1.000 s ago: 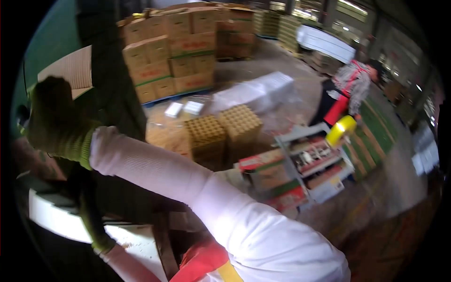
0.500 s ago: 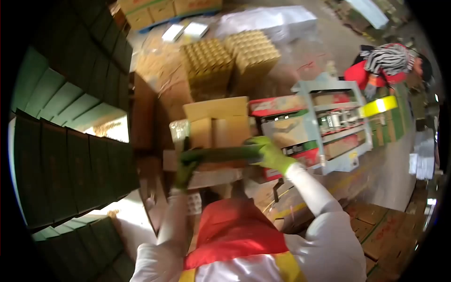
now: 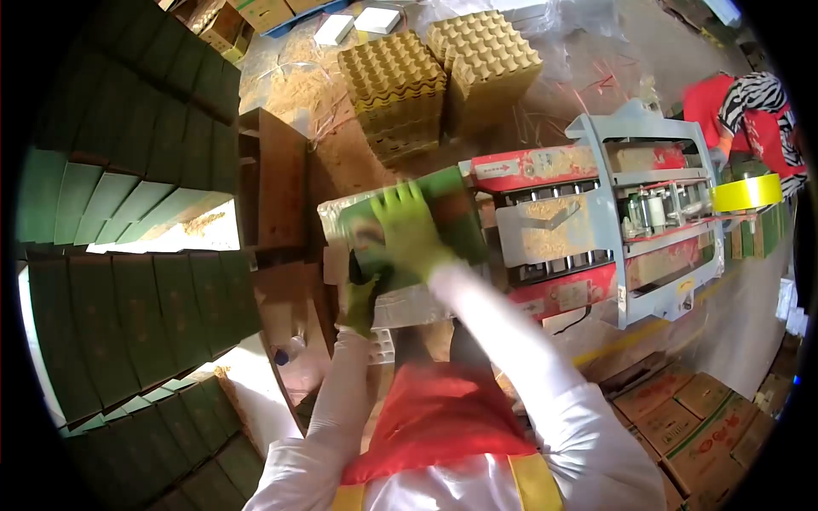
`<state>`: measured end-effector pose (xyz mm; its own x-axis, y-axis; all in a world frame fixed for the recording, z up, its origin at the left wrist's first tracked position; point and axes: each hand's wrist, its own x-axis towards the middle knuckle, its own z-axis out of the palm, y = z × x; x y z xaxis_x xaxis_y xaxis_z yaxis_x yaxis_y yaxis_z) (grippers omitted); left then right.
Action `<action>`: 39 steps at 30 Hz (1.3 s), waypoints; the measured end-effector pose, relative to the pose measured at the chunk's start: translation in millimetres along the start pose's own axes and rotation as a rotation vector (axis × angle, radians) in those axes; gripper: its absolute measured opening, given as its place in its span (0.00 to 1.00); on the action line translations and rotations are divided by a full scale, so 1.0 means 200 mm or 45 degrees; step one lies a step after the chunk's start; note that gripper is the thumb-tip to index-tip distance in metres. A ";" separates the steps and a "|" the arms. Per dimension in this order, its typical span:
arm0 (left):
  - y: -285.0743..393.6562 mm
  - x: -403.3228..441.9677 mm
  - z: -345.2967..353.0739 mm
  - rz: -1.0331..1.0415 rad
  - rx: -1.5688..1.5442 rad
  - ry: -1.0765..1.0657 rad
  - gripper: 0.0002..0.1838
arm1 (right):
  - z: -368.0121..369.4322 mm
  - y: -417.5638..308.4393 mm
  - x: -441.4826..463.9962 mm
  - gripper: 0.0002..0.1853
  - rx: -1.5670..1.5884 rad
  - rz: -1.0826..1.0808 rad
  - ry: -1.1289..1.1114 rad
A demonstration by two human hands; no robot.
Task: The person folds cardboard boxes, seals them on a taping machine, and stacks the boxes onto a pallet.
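Note:
A green box [image 3: 452, 204] lies in front of me, left of the taping machine [image 3: 635, 221], over the place of a cardboard carton. My right hand [image 3: 411, 226], in a yellow-green glove, is spread flat on its top with the fingers apart. At the box's near left corner is my left hand [image 3: 361, 298], gloved too; its fingers are partly dark and hidden, and their grip is unclear. Clear plastic wrap [image 3: 345, 209] shows along the left edge.
Egg-tray stacks [image 3: 392, 77] stand beyond the box. Rows of green boxes [image 3: 128, 315] fill the left side. A co-worker in red [image 3: 741, 111] is behind the yellow tape roll [image 3: 746, 194]. Brown cartons [image 3: 682, 417] lie at the lower right.
The green item held between both hands over the open carton now lies flat there, covering the opening. My right hand has moved left onto its top. The view has shifted slightly.

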<state>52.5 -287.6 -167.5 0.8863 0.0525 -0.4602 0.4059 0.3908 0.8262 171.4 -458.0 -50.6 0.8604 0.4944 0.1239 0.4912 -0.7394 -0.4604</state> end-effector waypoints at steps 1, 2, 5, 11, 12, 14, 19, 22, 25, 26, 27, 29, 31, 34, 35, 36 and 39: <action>-0.05 0.02 -0.03 0.066 0.023 -0.010 0.43 | 0.17 0.01 -0.20 0.29 -0.029 0.096 -0.005; -0.09 0.04 -0.06 0.027 -0.125 -0.064 0.44 | 0.26 0.03 -0.38 0.34 -0.150 -0.026 0.151; -0.04 -0.06 0.17 0.090 0.267 -0.034 0.47 | 0.21 0.08 -0.57 0.31 0.020 0.275 0.073; -0.35 0.01 0.45 0.293 0.576 -0.072 0.49 | 0.04 0.21 -0.62 0.27 -0.015 0.355 0.307; -0.32 0.02 0.43 0.052 0.578 -0.243 0.44 | 0.04 0.13 -0.53 0.28 0.052 0.315 0.377; 0.02 -0.09 0.44 -0.028 1.002 -0.279 0.38 | -0.07 -0.19 -0.19 0.30 0.437 0.119 0.440; 0.80 -0.46 0.05 0.661 0.498 0.125 0.37 | -0.71 -1.55 0.46 0.54 0.695 -0.938 0.657; 1.24 -0.74 -0.18 1.046 0.437 0.517 0.36 | -0.98 -2.23 0.61 0.44 0.764 -1.170 0.802; 1.46 -0.88 -0.33 1.232 0.540 0.746 0.36 | -0.86 -2.48 0.64 0.25 0.684 -1.171 0.471; 1.49 -0.88 -0.36 1.233 0.600 0.778 0.36 | -0.87 -2.44 0.60 0.18 0.801 -1.270 0.734; 1.51 -0.89 -0.39 1.200 0.681 0.802 0.36 | -0.87 -2.39 0.58 0.15 0.595 -1.262 1.039; 1.57 -0.95 -0.42 1.117 1.023 0.840 0.35 | -0.99 -2.18 0.55 0.13 1.021 -1.208 0.656; 1.63 -0.94 -0.45 1.374 1.237 0.932 0.37 | -1.12 -1.90 0.44 0.14 1.135 -1.069 0.585; 1.42 -0.88 -0.49 1.464 -0.251 0.185 0.41 | -1.26 -1.40 0.14 0.16 1.178 -0.854 0.625; 1.40 -0.87 -0.49 1.434 -0.411 0.060 0.43 | -1.29 -1.28 0.04 0.17 1.150 -0.789 0.629; 1.45 -0.88 -0.50 1.331 -0.166 0.161 0.37 | -1.32 -1.18 -0.03 0.18 1.095 -0.727 0.621; 1.47 -0.86 -0.20 0.754 -0.147 -0.059 0.28 | -1.29 -0.90 -0.10 0.18 0.480 -0.752 0.252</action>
<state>10.6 -145.7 140.8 0.9639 0.2528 0.0838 -0.1840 0.4048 0.8957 100.2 -453.3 255.9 0.4924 0.6440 0.5855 0.8316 -0.1496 -0.5349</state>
